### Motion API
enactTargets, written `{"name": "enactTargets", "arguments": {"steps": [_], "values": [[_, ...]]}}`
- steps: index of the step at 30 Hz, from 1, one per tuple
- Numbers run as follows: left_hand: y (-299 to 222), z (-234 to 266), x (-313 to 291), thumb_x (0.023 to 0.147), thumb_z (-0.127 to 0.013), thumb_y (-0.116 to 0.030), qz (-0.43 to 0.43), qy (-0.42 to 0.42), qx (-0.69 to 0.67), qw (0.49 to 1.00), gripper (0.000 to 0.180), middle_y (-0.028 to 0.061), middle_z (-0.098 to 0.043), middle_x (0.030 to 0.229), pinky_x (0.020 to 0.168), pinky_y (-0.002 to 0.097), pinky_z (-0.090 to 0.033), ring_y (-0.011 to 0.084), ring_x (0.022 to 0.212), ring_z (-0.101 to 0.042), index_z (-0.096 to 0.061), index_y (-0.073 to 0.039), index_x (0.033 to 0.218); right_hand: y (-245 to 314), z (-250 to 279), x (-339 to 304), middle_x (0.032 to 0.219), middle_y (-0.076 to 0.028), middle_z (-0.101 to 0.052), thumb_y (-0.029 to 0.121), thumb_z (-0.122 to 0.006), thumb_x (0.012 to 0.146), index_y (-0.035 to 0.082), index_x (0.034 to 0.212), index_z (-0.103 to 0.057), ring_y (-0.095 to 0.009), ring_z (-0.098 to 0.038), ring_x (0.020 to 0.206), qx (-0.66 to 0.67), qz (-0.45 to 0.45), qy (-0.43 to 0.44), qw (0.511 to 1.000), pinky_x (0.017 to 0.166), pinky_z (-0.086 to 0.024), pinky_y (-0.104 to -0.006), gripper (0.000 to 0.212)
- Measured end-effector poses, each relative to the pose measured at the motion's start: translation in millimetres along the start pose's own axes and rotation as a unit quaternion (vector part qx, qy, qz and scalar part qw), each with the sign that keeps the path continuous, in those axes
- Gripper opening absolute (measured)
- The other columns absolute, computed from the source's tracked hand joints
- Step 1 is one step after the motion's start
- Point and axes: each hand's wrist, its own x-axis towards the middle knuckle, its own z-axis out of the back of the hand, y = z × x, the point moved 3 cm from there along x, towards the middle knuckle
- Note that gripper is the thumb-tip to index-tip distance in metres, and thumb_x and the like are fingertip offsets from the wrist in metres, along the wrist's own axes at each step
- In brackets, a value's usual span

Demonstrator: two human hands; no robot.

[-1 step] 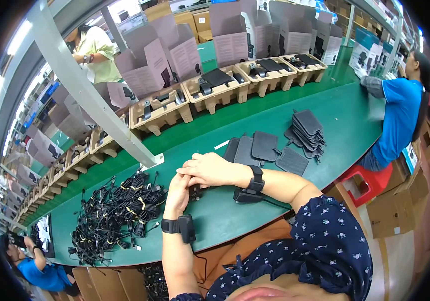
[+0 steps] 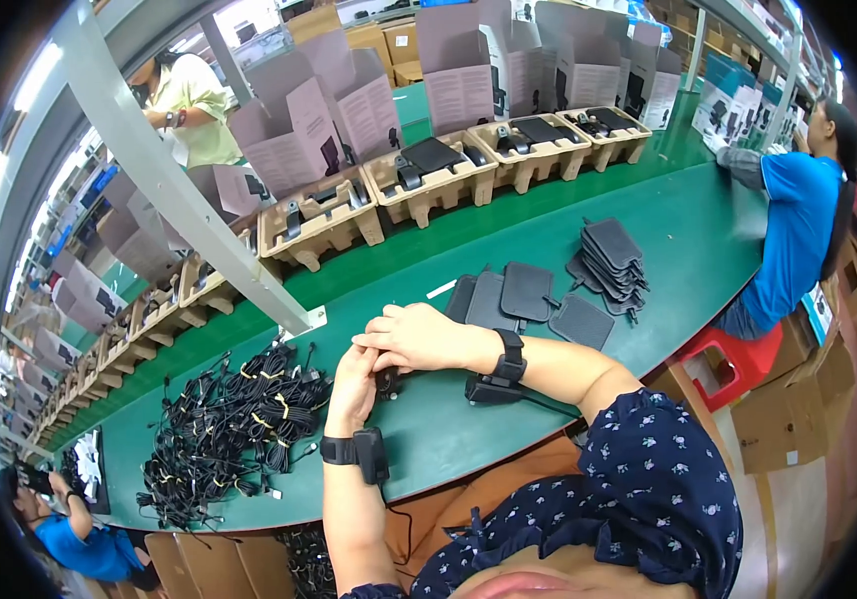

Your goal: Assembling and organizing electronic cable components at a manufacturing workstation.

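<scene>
A small dark part (image 2: 387, 383) shows under the right hand (image 2: 416, 336), beside the left hand (image 2: 352, 391), near its fingers; whether either hand's fingers grip it cannot be told. The right fingers lie bent over the left fingertips. Cables (image 2: 234, 434) lie left on the desk (image 2: 443, 434), black pads (image 2: 528, 291) right, trays (image 2: 453, 191) beyond.

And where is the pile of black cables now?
In the head view, the cable pile lies on the green table, just left of the person's left hand.

Left head-worn fisheye view, facing down and ahead, close over the green bench (image 2: 688, 230)
</scene>
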Motion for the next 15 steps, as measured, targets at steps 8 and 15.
{"name": "enactTargets", "arguments": {"steps": [8,15], "values": [[5.8,10.8,4.1,0.096,-0.044,-0.023,-0.011,0.006,0.036,0.999,0.029,0.0072,-0.061,0.1,0.08,0.0249,-0.046,0.0125,0.087,-0.058,-0.051,0.001,0.111,1.4,-2.1,-1.4,0.082,-0.006,-0.059,0.042,-0.057,0.077,0.012,0.103,-0.062,-0.022,-0.055,0.081,-0.069,-0.022,-0.023,0.997,0.069,-0.043,-0.0349,0.04],[4.6,8.9,1.9,0.095,-0.046,-0.021,0.012,-0.014,0.221,0.975,0.022,0.0034,-0.059,0.078,0.05,0.0179,-0.04,0.0052,0.058,-0.051,-0.051,-0.002,0.105,-22.0,13.1,-3.6,0.076,-0.001,-0.054,0.04,-0.058,0.079,0.016,0.089,-0.066,-0.019,-0.052,0.081,-0.066,-0.077,-0.079,0.992,0.069,-0.042,-0.033,0.027]]}}
